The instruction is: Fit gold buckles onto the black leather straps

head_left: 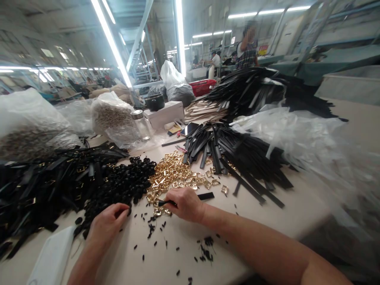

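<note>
My right hand (185, 204) is closed around a black strap (206, 196). One end of the strap sticks out past the wrist, and its other end points left from the fingers. Just beyond this hand spreads a heap of gold-coloured metal buckles (170, 170). My left hand (108, 221) is pinched at the near edge of a pile of small black loops (124, 182). A small dark piece, seemingly one of those loops, shows at its fingertips. Little black bits (151, 227) lie scattered on the table (160, 265) between and below the hands.
Black straps with gold buckles (74, 174) are heaped at left, near a white box-like object (52, 257). Loose black straps (237, 154) and clear plastic (311, 138) lie at right. A glass jar (141, 124), filled bags (111, 116) and a white box (166, 114) stand behind.
</note>
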The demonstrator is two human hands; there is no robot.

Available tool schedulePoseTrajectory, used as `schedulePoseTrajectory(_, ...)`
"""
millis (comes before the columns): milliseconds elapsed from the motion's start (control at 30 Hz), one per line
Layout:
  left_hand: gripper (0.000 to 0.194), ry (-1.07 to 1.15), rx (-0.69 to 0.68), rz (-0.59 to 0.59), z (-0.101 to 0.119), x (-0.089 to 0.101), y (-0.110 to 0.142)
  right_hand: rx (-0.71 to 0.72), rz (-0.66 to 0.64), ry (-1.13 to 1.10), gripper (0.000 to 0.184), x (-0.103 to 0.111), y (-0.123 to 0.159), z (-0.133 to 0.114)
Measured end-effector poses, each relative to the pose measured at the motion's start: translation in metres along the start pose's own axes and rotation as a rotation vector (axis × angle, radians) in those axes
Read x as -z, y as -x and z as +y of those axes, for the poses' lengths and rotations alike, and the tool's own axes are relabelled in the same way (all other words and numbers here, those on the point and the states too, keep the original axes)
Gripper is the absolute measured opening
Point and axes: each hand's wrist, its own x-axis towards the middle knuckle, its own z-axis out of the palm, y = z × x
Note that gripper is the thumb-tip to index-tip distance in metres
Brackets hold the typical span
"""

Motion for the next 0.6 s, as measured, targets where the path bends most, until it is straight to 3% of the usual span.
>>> schedulePoseTrajectory(167, 0.043, 0.729, 0.171, -0.101, 0.034, -0.03, 0.014, 0.03, 0.001, 0.007, 0.014, 0.002, -0.001, -0.005)
schedulePoseTrajectory(267, 0.047, 0.977, 0.292, -0.152, 0.051, -0.044, 0.02, 0.038, -0.001, -0.004, 0.016, 0.004, -0.002, -0.009)
schedulePoseTrajectory(367, 0.047, 1.084, 0.363, -0.185, 0.061, -0.051, 0.022, 0.039, -0.003, 0.01, 0.019, 0.003, -0.002, -0.011)
schedulePoseTrajectory(600, 0.043, 1.106, 0.416, -0.239, 0.068, -0.054, 0.025, 0.047, -0.035, 0.059, 0.019, 0.002, -0.001, -0.012)
